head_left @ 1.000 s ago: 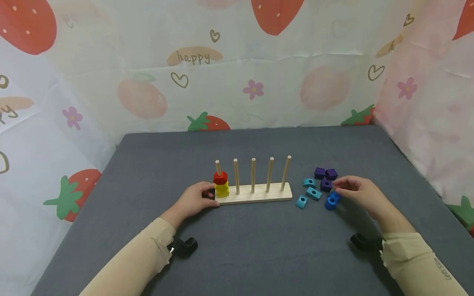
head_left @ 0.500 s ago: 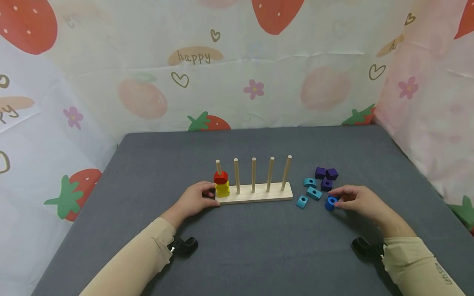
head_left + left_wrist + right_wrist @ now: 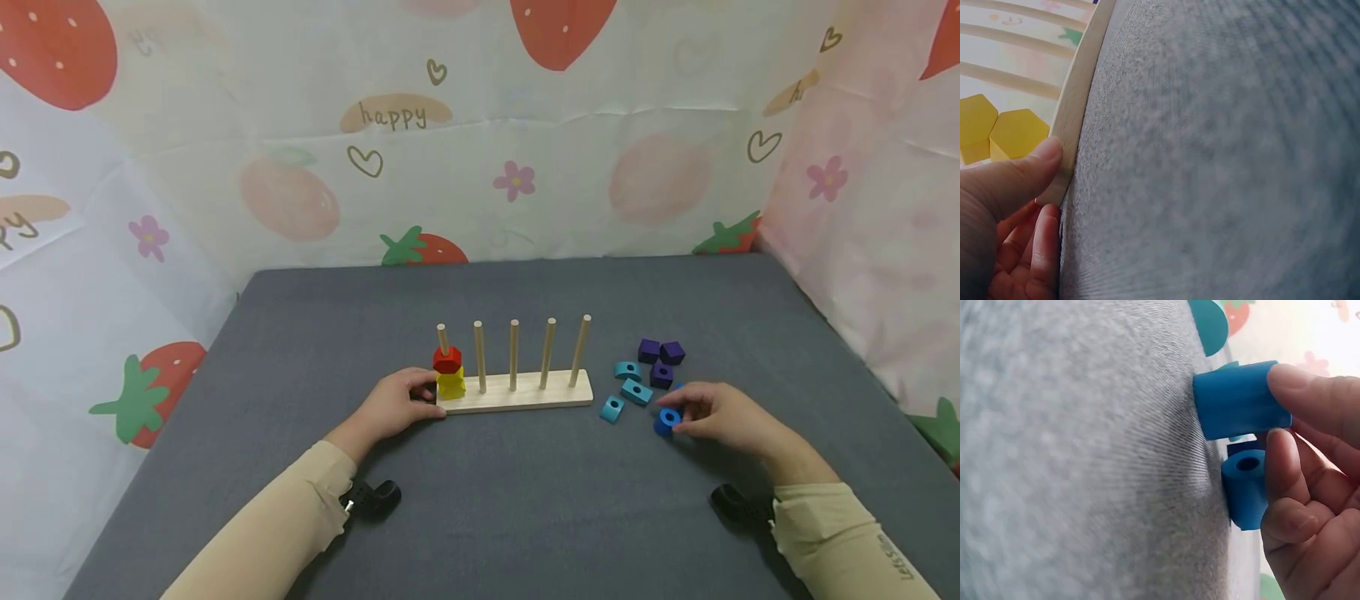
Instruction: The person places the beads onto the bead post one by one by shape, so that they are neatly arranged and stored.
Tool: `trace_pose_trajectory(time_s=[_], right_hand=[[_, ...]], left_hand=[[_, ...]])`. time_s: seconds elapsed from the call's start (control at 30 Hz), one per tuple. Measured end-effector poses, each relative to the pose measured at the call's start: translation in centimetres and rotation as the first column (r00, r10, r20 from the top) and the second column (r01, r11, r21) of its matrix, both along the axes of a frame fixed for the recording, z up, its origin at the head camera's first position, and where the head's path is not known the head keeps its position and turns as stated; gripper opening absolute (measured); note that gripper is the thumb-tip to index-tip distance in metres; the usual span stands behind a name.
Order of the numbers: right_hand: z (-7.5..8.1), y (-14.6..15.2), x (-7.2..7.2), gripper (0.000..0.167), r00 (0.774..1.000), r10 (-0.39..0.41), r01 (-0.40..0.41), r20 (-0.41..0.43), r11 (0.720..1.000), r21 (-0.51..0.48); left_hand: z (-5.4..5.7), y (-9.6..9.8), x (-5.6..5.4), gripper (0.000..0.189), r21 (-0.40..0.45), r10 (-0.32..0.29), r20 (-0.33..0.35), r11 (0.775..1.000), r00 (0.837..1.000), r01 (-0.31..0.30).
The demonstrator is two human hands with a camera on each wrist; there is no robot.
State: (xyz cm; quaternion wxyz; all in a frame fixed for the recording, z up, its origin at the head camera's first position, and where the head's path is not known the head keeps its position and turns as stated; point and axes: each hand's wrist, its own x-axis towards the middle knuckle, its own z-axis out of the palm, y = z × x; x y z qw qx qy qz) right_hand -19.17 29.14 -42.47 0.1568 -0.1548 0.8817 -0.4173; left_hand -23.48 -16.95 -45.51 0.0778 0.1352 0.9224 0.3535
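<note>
With thumb and fingers, my left hand (image 3: 392, 404) grips the left end of a wooden peg board (image 3: 525, 398). On the board's leftmost peg, a red block (image 3: 447, 361) sits above yellow blocks (image 3: 451, 385); the left wrist view shows two yellow hexagonal faces (image 3: 1019, 132) beside the thumb. The other pegs are bare. My right hand (image 3: 731, 423) pinches a blue cylinder (image 3: 1241, 400) with a hole, close to the cloth. Another blue cylinder (image 3: 1244, 490) stands just behind the fingers in the right wrist view, mostly hidden by the hand in the head view.
Light blue blocks (image 3: 636, 392) lie between the board and my right hand. Purple blocks (image 3: 662, 375) are grouped behind them. Grey cloth (image 3: 525, 500) covers the table, and printed curtains (image 3: 570, 208) stand along its back and sides.
My right hand has come down to the blue cylinder, taken hold of it and shifted it slightly left and nearer. The left hand and the board have stayed put.
</note>
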Motion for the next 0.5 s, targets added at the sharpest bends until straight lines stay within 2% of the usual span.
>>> trace_pose_trajectory(time_s=[0.23, 0.5], right_hand=[[-0.13, -0.44, -0.09, 0.037, 0.996, 0.024, -0.025, 0.081, 1.000, 0.013], [-0.49, -0.54, -0.49, 0.032, 0.997, 0.031, -0.034, 0.071, 0.998, 0.047]], left_hand=[[-0.04, -0.02, 0.00, 0.055, -0.008, 0.000, 0.000, 1.000, 1.000, 0.000], [-0.13, -0.02, -0.05, 0.054, 0.006, 0.001, 0.000, 1.000, 1.000, -0.001]])
